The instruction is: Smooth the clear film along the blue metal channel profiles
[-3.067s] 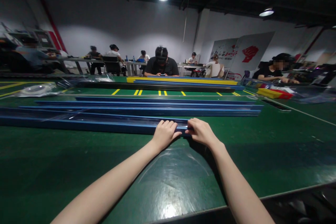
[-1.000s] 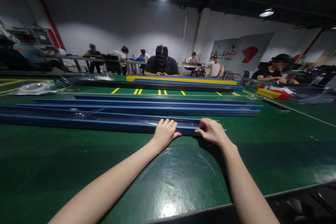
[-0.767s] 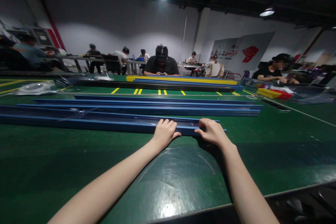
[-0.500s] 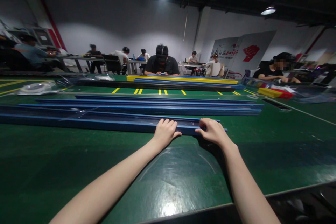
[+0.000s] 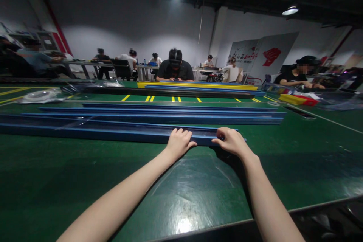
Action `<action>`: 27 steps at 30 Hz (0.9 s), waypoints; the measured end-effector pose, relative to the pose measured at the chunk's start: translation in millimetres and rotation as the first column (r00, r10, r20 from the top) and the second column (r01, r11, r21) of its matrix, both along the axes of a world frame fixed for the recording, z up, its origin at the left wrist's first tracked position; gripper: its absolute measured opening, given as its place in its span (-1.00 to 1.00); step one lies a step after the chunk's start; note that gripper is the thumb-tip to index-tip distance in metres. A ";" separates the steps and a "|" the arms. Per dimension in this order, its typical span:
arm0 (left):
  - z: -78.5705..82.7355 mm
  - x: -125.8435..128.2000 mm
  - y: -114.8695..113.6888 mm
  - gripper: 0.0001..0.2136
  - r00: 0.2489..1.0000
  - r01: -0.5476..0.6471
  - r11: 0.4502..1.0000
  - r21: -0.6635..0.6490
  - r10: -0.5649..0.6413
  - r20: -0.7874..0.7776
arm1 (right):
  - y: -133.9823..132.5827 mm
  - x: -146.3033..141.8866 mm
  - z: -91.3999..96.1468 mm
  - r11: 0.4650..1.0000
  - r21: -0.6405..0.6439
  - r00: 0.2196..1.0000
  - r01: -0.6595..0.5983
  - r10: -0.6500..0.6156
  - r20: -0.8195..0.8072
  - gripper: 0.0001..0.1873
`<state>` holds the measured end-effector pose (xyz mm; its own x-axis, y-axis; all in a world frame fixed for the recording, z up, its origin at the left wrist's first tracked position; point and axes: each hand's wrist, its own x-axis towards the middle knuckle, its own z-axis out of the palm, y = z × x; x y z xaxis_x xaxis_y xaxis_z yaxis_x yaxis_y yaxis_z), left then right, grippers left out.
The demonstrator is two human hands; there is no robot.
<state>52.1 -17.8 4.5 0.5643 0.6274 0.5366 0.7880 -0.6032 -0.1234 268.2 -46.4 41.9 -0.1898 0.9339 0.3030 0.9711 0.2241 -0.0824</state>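
The left hand (image 5: 179, 142) is gripping the nearest rail (image 5: 113, 134), which is lying on the table (image 5: 85, 181), stretching toward nine o'clock. Near its three-o'clock end, the right hand (image 5: 231, 141) is curling narrowly; whether it is pinching, I cannot tell.

Green table (image 5: 184, 196) — blue channels (image 5: 113, 136), black strip (image 5: 119, 91).

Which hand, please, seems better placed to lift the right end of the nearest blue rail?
Probably the right hand: it touches the nearest blue rail close to that end, while the left hand rests on it farther left.
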 end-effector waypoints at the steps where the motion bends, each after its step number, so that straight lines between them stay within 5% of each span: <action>1: 0.4 -0.2 0.1 -0.66 1.000 -0.001 1.000 -0.007 0.001 -0.004 | 0.0 0.0 0.2 1.000 -0.001 1.000 0.001 -0.001 0.000 -0.77; 27: -3.0 0.6 2.7 -0.56 0.999 -0.052 0.998 0.030 0.051 0.015 | 0.4 0.3 -0.3 1.000 0.008 1.000 -0.015 0.015 -0.017 -0.75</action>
